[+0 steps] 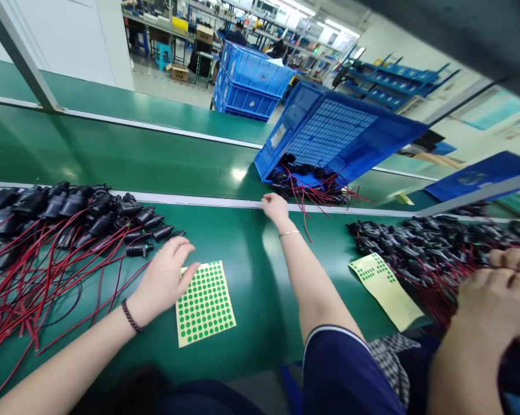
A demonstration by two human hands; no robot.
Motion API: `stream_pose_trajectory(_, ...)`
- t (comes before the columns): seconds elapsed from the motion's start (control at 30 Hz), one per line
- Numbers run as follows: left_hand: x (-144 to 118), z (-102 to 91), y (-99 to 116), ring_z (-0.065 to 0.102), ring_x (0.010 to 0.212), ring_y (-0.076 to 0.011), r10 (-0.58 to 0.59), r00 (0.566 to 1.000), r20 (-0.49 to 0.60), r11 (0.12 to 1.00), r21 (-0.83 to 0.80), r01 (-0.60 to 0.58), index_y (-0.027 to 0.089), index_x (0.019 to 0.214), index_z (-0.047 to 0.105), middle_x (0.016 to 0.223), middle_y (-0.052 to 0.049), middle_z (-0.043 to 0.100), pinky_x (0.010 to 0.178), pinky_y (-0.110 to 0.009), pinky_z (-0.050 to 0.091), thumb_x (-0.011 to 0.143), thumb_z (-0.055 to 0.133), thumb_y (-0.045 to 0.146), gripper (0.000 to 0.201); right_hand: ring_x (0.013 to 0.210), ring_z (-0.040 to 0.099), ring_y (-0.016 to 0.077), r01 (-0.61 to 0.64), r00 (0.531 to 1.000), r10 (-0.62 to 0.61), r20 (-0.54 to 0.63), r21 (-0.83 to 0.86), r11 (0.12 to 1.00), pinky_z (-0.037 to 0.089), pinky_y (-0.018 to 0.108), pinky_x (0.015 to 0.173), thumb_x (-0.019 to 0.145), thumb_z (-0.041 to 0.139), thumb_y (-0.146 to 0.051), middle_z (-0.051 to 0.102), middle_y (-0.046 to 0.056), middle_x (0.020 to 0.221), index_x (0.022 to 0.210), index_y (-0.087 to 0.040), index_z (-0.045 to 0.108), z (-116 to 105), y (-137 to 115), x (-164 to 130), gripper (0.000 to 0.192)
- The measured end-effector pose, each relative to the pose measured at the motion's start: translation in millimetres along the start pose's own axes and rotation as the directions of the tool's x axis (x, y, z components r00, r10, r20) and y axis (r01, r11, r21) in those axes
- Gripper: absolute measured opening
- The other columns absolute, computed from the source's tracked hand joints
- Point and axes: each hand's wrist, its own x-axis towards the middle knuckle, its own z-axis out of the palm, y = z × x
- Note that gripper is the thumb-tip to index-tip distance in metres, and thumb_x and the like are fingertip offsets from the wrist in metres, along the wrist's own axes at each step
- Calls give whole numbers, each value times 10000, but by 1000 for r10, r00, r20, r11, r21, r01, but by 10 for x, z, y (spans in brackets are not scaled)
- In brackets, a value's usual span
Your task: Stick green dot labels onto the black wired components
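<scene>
My left hand (167,276) hovers by the upper left corner of a pale yellow sheet of green round stickers (205,302). Its thumb stands apart from its bent fingers, and nothing shows between them. Just beyond its fingertips is the edge of a pile of black cylindrical parts with red wires (99,225), resembling small pumps. My right hand (276,208) reaches forward to the white strip along the bench, fingers curled closed; whatever they may hold is hidden. Close to it, more black parts with red wires (314,184) lie at the mouth of a tipped blue crate (341,127).
On the right, a co-worker's hands (497,294) are beside another heap of black wired parts (415,242). A partly used sticker sheet (387,291) lies near that heap. Stacked blue crates (253,80) stand beyond the bench, and a metal post (22,57) rises at left.
</scene>
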Motion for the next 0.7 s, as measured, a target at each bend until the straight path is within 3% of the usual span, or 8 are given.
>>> stream_pose_trajectory(0.13, -146, 248, 15, 681, 1053, -232, -59, 993, 101, 983, -170, 76, 196, 1107, 587, 1143, -108, 664, 906, -384, 595, 977, 472, 290, 197, 1126, 615, 316, -103, 987, 91, -133, -81, 991, 418, 469, 1042, 849, 476, -61, 639, 314, 1186, 1105, 7, 682, -176, 261, 600, 335)
stream_pose_trajectory(0.23, -156, 301, -105, 679, 1093, -235, -113, 988, 105, 972, -194, 132, 197, 1130, 583, 1157, -113, 674, 941, -394, 595, 975, 467, 287, 214, 1169, 574, 294, 5, 988, -15, -151, -66, 998, 393, 443, 1059, 850, 490, -36, 593, 307, 1277, 1175, 1, 651, -166, 338, 870, 365)
stream_pose_trajectory(0.37, -114, 274, -216, 683, 1103, -233, -182, 981, 69, 961, -201, 193, 210, 1116, 592, 1151, -105, 687, 965, -404, 594, 971, 468, 290, 207, 1102, 598, 231, 160, 980, -160, -122, -8, 987, 442, 399, 1019, 897, 566, -99, 623, 228, 1250, 1099, -58, 679, -105, 355, 1146, 235)
stream_pose_trajectory(0.47, -92, 248, -244, 686, 1101, -235, -205, 978, 51, 955, -208, 211, 219, 1086, 610, 1138, -96, 697, 961, -407, 596, 963, 482, 294, 192, 1051, 636, 205, 174, 979, -173, -113, 6, 985, 532, 402, 938, 959, 608, -298, 642, 124, 1229, 1157, -156, 649, -107, 385, 1242, 247)
stream_pose_trajectory(0.6, -75, 235, -246, 685, 1100, -233, -194, 979, 64, 950, -236, 204, 219, 1039, 629, 1130, -95, 699, 955, -399, 596, 946, 499, 281, 171, 1049, 631, 244, 193, 968, -192, -161, -5, 981, 490, 417, 970, 962, 584, -240, 638, 238, 1163, 1016, -51, 684, -130, 440, 1194, 221)
stream_pose_trajectory(0.7, -68, 253, -244, 679, 1116, -234, -184, 980, 77, 948, -248, 198, 213, 1021, 627, 1140, -102, 695, 971, -403, 589, 943, 507, 284, 159, 1082, 634, 241, 206, 970, -207, -129, -23, 978, 531, 448, 946, 952, 621, -319, 636, 146, 1215, 1154, -108, 639, -135, 462, 1127, 293)
